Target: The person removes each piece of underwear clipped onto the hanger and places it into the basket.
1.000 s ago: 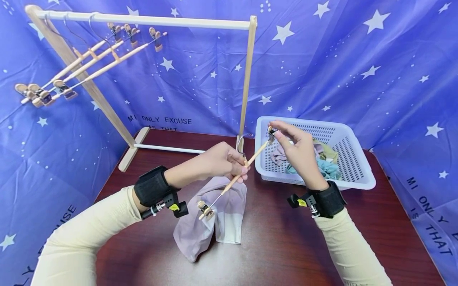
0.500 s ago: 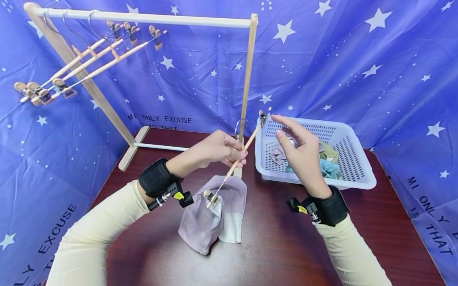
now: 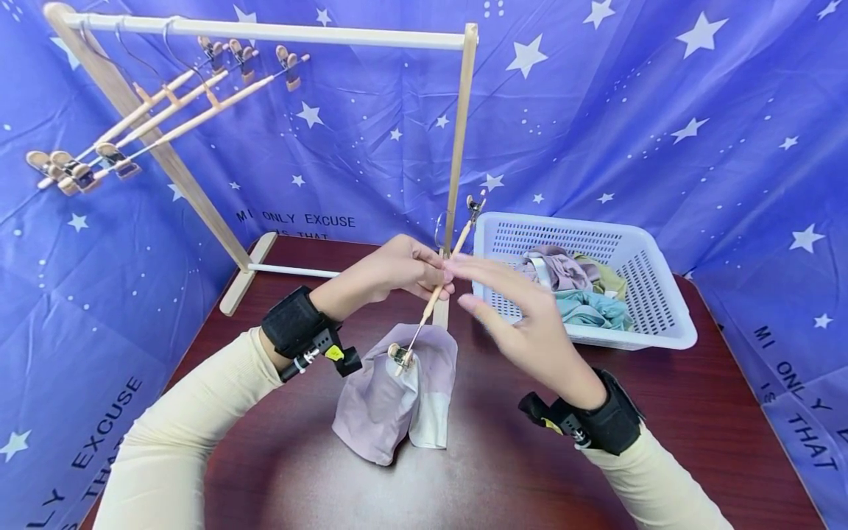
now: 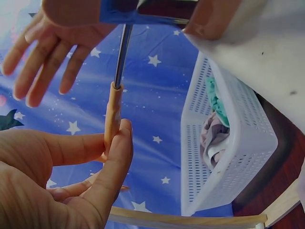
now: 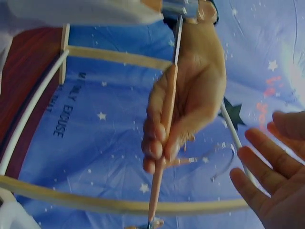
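Observation:
My left hand [image 3: 400, 274] pinches the middle of a wooden clip hanger [image 3: 430, 305], which slants toward me. The near clip [image 3: 400, 356] grips the edge of a lilac and white garment [image 3: 374, 416], whose lower part reaches down to the table. At the hanger's far end, the other clip [image 3: 474, 206] has no cloth in it. My right hand [image 3: 523, 324] is beside the hanger with its fingers extended. In the right wrist view, those fingers [image 5: 267, 167] are apart from the hanger and hold nothing.
A wooden rack [image 3: 265, 31] stands at the back left, with several clip hangers [image 3: 175, 110] on its top bar. At the right is a white basket [image 3: 662, 294] holding lilac, teal and olive cloths [image 3: 592, 308]. All stand on a dark red table [image 3: 503, 471].
My right hand has let go of the far clip and moved left and nearer me, toward my left hand. My left hand has raised the hanger away from me, and the hanger has turned steeper.

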### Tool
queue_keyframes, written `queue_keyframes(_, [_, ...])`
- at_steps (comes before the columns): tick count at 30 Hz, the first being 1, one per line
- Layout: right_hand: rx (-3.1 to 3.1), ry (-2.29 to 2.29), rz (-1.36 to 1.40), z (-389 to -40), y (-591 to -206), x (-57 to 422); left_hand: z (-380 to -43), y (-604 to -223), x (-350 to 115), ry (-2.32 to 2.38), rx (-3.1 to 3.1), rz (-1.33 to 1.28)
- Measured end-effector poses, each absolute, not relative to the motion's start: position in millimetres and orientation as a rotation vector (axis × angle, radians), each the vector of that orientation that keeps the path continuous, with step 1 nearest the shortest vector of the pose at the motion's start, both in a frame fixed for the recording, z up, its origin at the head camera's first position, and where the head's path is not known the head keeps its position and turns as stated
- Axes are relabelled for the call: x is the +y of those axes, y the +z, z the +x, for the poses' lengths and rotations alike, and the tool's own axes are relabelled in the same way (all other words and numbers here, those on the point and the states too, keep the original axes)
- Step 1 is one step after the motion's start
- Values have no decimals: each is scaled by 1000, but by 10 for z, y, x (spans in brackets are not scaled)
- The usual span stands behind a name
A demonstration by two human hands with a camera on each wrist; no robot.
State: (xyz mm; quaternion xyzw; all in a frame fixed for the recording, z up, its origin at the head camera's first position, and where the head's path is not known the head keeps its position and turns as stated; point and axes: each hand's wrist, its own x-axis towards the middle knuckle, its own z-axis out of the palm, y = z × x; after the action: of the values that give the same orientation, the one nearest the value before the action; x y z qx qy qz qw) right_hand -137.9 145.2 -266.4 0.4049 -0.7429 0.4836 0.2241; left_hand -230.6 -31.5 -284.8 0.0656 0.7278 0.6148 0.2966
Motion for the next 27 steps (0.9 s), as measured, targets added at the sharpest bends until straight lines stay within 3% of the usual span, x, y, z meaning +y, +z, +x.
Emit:
queue_keyframes(12, [-2220,1194,1601,-1464,-3066,1350,-2292,-2875,-305,1618,1970,219])
queue_keyframes(27, [-2228,1107,1760,-1484,-3171,1228,-2293,-2888,-265,1623,1910,223])
